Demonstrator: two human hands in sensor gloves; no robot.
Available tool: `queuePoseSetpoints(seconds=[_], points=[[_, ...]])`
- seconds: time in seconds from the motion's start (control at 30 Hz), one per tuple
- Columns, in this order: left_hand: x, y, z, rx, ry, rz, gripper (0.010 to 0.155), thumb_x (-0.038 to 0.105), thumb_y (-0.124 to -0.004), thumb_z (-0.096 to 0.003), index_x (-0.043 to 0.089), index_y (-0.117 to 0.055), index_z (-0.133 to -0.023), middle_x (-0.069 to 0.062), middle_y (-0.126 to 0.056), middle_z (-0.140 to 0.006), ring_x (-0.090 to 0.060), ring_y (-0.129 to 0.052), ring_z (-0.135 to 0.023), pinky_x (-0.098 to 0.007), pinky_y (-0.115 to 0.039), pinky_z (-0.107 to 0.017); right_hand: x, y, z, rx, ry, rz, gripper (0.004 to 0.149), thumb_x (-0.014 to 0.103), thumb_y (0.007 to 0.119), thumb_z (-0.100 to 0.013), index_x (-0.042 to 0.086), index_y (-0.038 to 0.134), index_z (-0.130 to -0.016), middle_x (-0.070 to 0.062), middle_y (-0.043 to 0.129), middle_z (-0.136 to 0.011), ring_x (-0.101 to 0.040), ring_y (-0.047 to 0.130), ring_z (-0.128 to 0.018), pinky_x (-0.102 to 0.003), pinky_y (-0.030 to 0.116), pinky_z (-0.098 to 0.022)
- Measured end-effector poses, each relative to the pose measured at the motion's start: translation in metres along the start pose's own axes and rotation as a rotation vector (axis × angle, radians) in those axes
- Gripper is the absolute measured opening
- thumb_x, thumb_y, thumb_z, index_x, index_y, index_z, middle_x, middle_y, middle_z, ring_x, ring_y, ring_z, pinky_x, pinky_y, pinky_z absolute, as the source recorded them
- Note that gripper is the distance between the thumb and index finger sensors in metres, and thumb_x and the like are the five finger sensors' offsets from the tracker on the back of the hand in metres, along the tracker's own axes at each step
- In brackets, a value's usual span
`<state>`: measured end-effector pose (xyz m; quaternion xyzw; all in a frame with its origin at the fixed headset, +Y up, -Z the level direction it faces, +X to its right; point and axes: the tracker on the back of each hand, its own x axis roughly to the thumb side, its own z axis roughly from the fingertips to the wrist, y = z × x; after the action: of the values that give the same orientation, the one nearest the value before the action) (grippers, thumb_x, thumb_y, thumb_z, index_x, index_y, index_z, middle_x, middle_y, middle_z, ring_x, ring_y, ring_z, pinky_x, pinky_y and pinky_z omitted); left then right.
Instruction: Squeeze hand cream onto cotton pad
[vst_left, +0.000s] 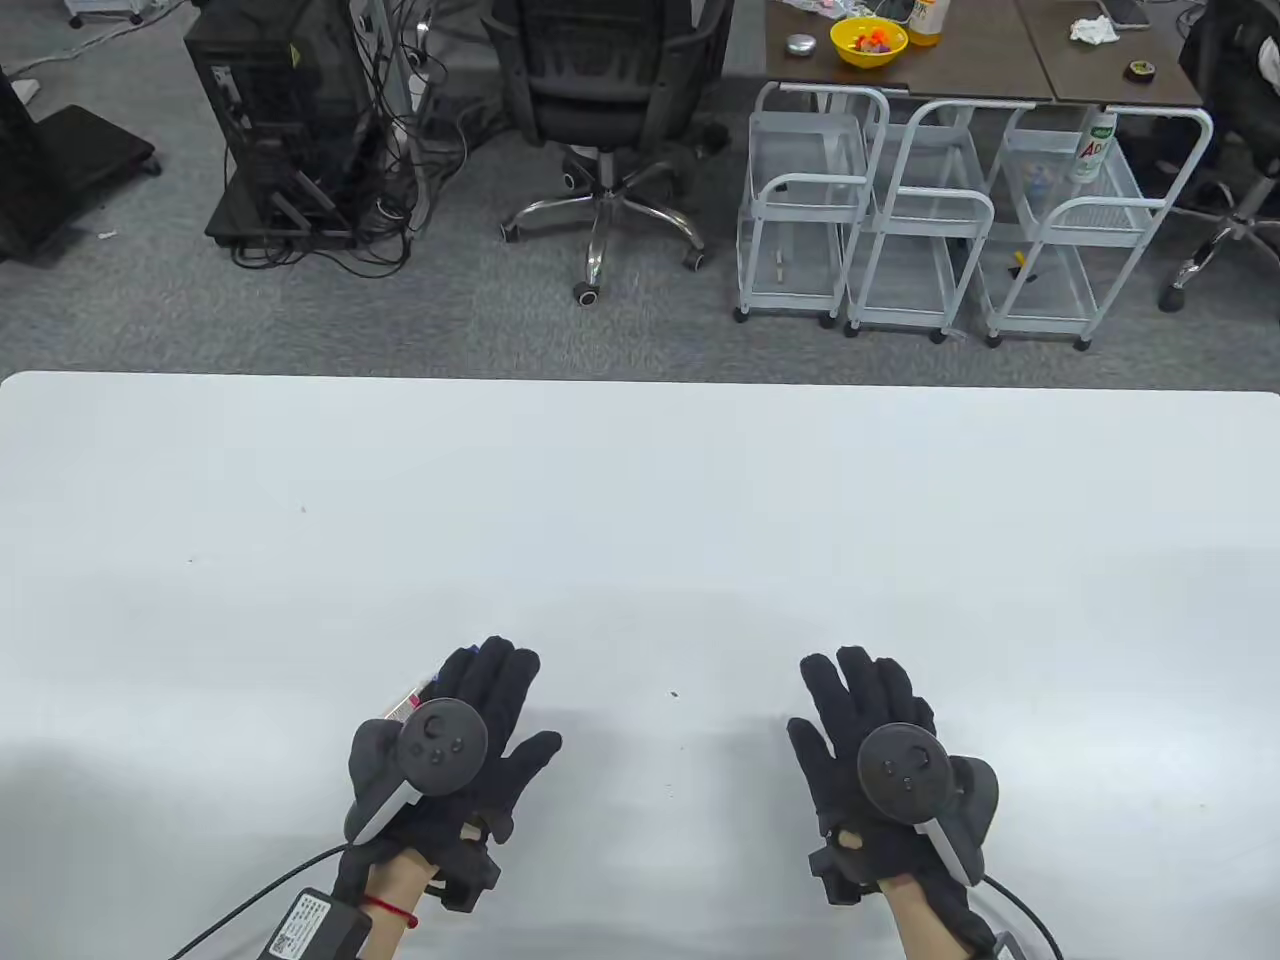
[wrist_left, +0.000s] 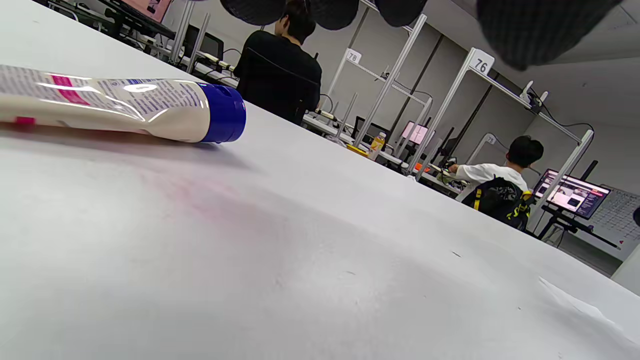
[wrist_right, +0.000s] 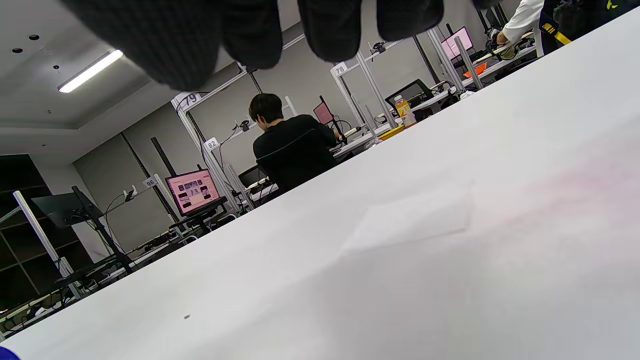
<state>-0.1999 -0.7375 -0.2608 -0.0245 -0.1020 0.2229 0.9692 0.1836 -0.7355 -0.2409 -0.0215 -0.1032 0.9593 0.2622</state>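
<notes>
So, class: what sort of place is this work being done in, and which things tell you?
Probably a shared lab or office workspace. A black swivel office chair and black computer tower stand beyond the white table, and people sit at lit pink monitor screens between numbered white frames.

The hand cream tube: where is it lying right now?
The hand cream tube lies on its side on the white table, blue cap on, under the left hand. The table view shows only its end, left of that hand's fingers.
</notes>
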Motion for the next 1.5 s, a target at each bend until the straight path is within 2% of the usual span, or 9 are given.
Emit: queuePoseSetpoints(seconds=[0.23, 0.37, 0.5, 0.67, 0.87, 1.13, 1.23, 1.4, 1.5], points=[[0.003, -0.003, -0.002, -0.018, 0.004, -0.048, 0.078, 0.067, -0.063, -0.0403, 0.040, -0.038, -0.109, 0.002, -0.035, -0.123, -0.040, -0.043, -0.111, -0.061, -0.041, -0.075, 0.003, 0.006, -0.004, 0.025, -0.007, 0.022, 0.064, 0.047, 0.080, -0.043, 0.034, 0.065, -0.104, -0.009, 0.056, -0.113, -0.051, 0.050, -0.108, -0.069, 0.044, -0.070], [-0.004, 0.004, -0.006, 0.019, 0.057, -0.092, 0.078, 0.066, -0.064, -0.0405, 0.038, -0.039, -0.109, -0.001, -0.033, -0.123, -0.044, -0.039, -0.110, -0.062, -0.039, -0.074, 0.002, 0.006, -0.004, 0.033, -0.002, 0.010, 0.064, 0.047, 0.080, -0.044, 0.033, 0.065, -0.104, -0.009, 0.056, -0.113, -0.051, 0.050, -0.107, -0.070, 0.044, -0.070], [-0.026, 0.017, -0.009, 0.048, 0.206, -0.150, 0.081, 0.066, -0.068, -0.0400, 0.037, -0.038, -0.109, -0.003, -0.030, -0.124, -0.046, -0.037, -0.109, -0.063, -0.037, -0.073, 0.003, 0.006, -0.004, 0.039, -0.001, 0.005, 0.064, 0.046, 0.080, -0.044, 0.033, 0.065, -0.104, -0.009, 0.056, -0.113, -0.051, 0.050, -0.107, -0.070, 0.044, -0.070], [-0.060, 0.023, -0.012, -0.053, 0.413, -0.190, 0.088, 0.066, -0.071, -0.0394, 0.033, -0.030, -0.110, -0.011, -0.026, -0.123, -0.049, -0.037, -0.109, -0.065, -0.037, -0.074, 0.005, 0.008, -0.004, 0.053, -0.009, -0.003, 0.064, 0.046, 0.081, -0.044, 0.032, 0.066, -0.105, -0.010, 0.056, -0.113, -0.052, 0.050, -0.107, -0.070, 0.044, -0.070], [-0.069, 0.008, -0.019, -0.207, 0.448, -0.205, 0.090, 0.064, -0.075, -0.0384, 0.029, -0.034, -0.110, -0.012, -0.043, -0.122, -0.046, -0.053, -0.108, -0.063, -0.045, -0.074, 0.011, 0.009, -0.001, 0.074, -0.037, -0.001, 0.065, 0.046, 0.081, -0.044, 0.032, 0.064, -0.105, -0.010, 0.055, -0.113, -0.053, 0.051, -0.106, -0.070, 0.044, -0.070], [-0.072, 0.004, -0.022, -0.194, 0.484, -0.293, 0.079, 0.048, -0.078, -0.0420, 0.025, -0.043, -0.108, -0.006, -0.059, -0.116, -0.038, -0.063, -0.104, -0.060, -0.050, -0.074, 0.015, 0.010, 0.000, 0.089, -0.061, -0.017, 0.065, 0.046, 0.081, -0.044, 0.031, 0.065, -0.105, -0.011, 0.055, -0.113, -0.053, 0.053, -0.106, -0.070, 0.045, -0.070], [-0.071, 0.003, -0.022, -0.185, 0.481, -0.325, 0.080, 0.047, -0.083, -0.0398, 0.026, -0.047, -0.108, -0.004, -0.063, -0.113, -0.035, -0.067, -0.101, -0.059, -0.053, -0.073, 0.016, 0.011, 0.000, 0.092, -0.066, -0.021, 0.065, 0.047, 0.080, -0.044, 0.030, 0.065, -0.105, -0.011, 0.055, -0.113, -0.053, 0.053, -0.106, -0.070, 0.045, -0.070], [-0.070, 0.009, -0.022, -0.151, 0.449, -0.311, 0.082, 0.052, -0.091, -0.0337, 0.027, -0.058, -0.105, 0.000, -0.077, -0.101, -0.021, -0.086, -0.085, -0.054, -0.066, -0.069, 0.018, 0.014, 0.001, 0.104, -0.075, -0.021, 0.065, 0.047, 0.080, -0.044, 0.030, 0.066, -0.105, -0.011, 0.056, -0.113, -0.053, 0.054, -0.105, -0.070, 0.046, -0.070], [-0.070, 0.008, -0.022, -0.142, 0.446, -0.283, 0.070, 0.049, -0.090, -0.0349, 0.030, -0.068, -0.098, 0.008, -0.088, -0.087, -0.013, -0.096, -0.069, -0.048, -0.077, -0.063, 0.019, 0.017, 0.002, 0.115, -0.078, -0.018, 0.065, 0.046, 0.080, -0.044, 0.030, 0.066, -0.105, -0.011, 0.056, -0.113, -0.053, 0.055, -0.105, -0.069, 0.046, -0.070]])
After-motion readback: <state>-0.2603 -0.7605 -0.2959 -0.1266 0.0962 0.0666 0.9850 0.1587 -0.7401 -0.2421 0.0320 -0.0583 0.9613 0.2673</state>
